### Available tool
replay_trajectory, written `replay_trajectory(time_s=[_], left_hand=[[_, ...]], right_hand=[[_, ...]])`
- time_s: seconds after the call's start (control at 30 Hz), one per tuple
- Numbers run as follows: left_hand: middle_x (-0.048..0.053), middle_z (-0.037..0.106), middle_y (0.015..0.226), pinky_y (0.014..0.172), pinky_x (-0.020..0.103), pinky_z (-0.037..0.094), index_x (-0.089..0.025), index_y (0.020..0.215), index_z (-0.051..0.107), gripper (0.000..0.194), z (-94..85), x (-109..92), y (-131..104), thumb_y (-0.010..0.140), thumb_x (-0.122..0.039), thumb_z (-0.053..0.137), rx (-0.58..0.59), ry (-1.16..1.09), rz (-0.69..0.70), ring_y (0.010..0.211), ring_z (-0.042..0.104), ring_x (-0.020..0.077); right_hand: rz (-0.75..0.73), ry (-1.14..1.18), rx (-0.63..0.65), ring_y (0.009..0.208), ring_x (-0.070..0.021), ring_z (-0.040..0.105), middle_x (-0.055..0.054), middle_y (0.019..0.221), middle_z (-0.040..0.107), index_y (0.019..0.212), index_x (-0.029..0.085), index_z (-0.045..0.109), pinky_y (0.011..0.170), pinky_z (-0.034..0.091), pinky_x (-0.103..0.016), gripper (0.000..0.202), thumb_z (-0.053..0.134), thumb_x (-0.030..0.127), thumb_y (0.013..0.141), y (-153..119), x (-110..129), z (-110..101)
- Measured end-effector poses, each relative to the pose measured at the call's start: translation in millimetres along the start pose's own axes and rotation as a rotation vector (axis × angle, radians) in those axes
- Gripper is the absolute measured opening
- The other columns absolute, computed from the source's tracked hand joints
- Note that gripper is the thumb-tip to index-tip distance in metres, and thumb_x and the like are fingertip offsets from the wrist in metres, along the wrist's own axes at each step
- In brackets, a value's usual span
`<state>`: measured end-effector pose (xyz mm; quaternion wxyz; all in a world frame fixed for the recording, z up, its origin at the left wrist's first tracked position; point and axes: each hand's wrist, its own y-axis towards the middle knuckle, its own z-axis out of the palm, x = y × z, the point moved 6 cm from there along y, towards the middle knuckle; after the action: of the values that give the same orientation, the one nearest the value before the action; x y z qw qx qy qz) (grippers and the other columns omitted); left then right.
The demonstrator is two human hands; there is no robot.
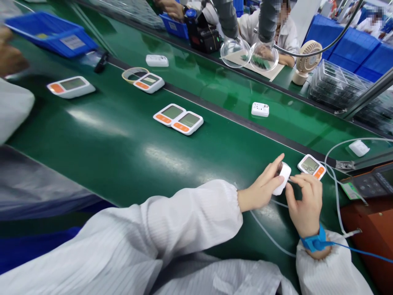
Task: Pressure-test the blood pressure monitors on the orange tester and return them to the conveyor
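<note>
The left grip (260,187) clasps a white-cased device (283,179), tilted on edge; the right grip (306,203) curls narrowly beside it, its hold unclear. Just beyond the right grip, an orange-buttoned LCD meter (310,165) lies on the tabletop (215,157).

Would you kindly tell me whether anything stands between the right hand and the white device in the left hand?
Nothing visible does: the right hand has its fingertips close beside the device, which the left hand holds. The meter showing digits lies beyond those fingers, not between.
</note>
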<state>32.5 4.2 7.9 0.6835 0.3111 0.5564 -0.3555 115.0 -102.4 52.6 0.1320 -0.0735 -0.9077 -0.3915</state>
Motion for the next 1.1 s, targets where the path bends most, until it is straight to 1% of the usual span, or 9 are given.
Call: replay_trajectory(time_s=[0.1,0.17,0.3,0.4,0.5,0.57,0.67,0.83,1.1], left_hand=[[0.016,0.044,0.139,0.079,0.036,0.053,-0.022,0.158,0.012,0.098,-5.0,12.5,7.9,0.081,-0.043,0.068,-0.087,-0.206,-0.123,0.092,0.06,0.0206],[0.015,0.05,0.134,0.082,0.036,0.052,-0.019,0.157,0.014,0.108,-10.4,16.6,11.7,0.072,-0.039,0.079,-0.162,-0.221,-0.138,0.094,0.061,0.0208],[0.012,0.062,0.116,0.091,0.038,0.049,-0.014,0.146,0.038,0.085,-14.0,12.8,13.8,0.075,-0.035,0.078,-0.124,-0.01,-0.117,0.101,0.06,0.023],[0.011,0.065,0.109,0.078,0.036,0.053,-0.015,0.149,0.033,0.075,-9.4,7.4,12.3,0.085,-0.038,0.067,0.047,0.083,-0.138,0.086,0.064,0.0204],[0.004,0.064,0.083,0.057,0.029,0.051,-0.018,0.156,0.009,0.089,-2.9,7.2,10.2,0.088,-0.036,0.064,0.234,0.011,-0.202,0.058,0.06,0.0146],[-0.001,0.061,0.072,0.052,0.026,0.048,-0.018,0.156,0.003,0.095,-0.8,8.1,9.9,0.087,-0.034,0.066,0.297,-0.056,-0.213,0.05,0.056,0.0122],[-0.003,0.06,0.071,0.052,0.023,0.048,-0.018,0.156,0.004,0.095,-1.4,10.3,11.2,0.086,-0.033,0.067,0.29,-0.108,-0.192,0.051,0.056,0.0102],[-0.002,0.06,0.076,0.057,0.025,0.051,-0.02,0.155,0.006,0.096,-0.7,12.2,11.1,0.084,-0.032,0.071,0.29,-0.129,-0.16,0.058,0.06,0.0116],[-0.002,0.058,0.079,0.059,0.025,0.053,-0.021,0.151,0.013,0.083,0.0,11.9,11.3,0.087,-0.027,0.067,0.29,-0.102,-0.169,0.06,0.061,0.0106]], right_hand=[[0.048,0.041,-0.066,0.098,-0.0238,0.061,-0.009,0.102,0.063,0.122,0.02,0.056,0.087,0.051,-0.042,0.03,0.061,0.027,0.093,-3.5,-2.9,-4.4],[0.112,0.179,0.057,0.08,-0.019,0.064,-0.005,0.091,0.065,0.141,0.019,0.041,0.075,0.054,-0.034,0.048,0.055,0.03,0.097,-7.4,-6.0,5.2],[0.313,0.319,0.363,0.062,-0.0183,0.065,-0.001,0.076,0.067,0.156,0.009,0.016,0.059,0.053,-0.028,0.069,0.045,0.039,0.1,-17.7,-13.8,30.0],[0.462,0.264,0.336,0.059,-0.0197,0.065,-0.002,0.071,0.067,0.155,0.006,0.021,0.056,0.051,-0.028,0.068,0.039,0.043,0.101,-19.7,-24.3,29.3],[0.556,0.203,0.257,0.059,-0.0195,0.065,-0.005,0.078,0.07,0.153,0.008,0.03,0.055,0.05,-0.028,0.066,0.037,0.048,0.101,-20.0,-33.7,22.6],[0.582,0.193,0.251,0.061,-0.0196,0.066,-0.009,0.088,0.072,0.15,0.011,0.04,0.057,0.052,-0.029,0.062,0.036,0.049,0.101,-20.7,-37.5,21.4],[0.585,0.209,0.275,0.07,-0.0215,0.069,-0.011,0.1,0.072,0.144,0.016,0.049,0.066,0.055,-0.031,0.056,0.035,0.05,0.101,-21.6,-39.6,23.6],[0.588,0.239,0.303,0.076,-0.0229,0.07,-0.012,0.107,0.071,0.145,0.017,0.047,0.07,0.056,-0.034,0.056,0.037,0.049,0.1,-22.1,-39.9,27.3],[0.597,0.262,0.32,0.065,-0.019,0.067,-0.012,0.109,0.07,0.144,0.016,0.045,0.065,0.056,-0.032,0.054,0.038,0.047,0.1,-20.2,-39.0,28.1]])
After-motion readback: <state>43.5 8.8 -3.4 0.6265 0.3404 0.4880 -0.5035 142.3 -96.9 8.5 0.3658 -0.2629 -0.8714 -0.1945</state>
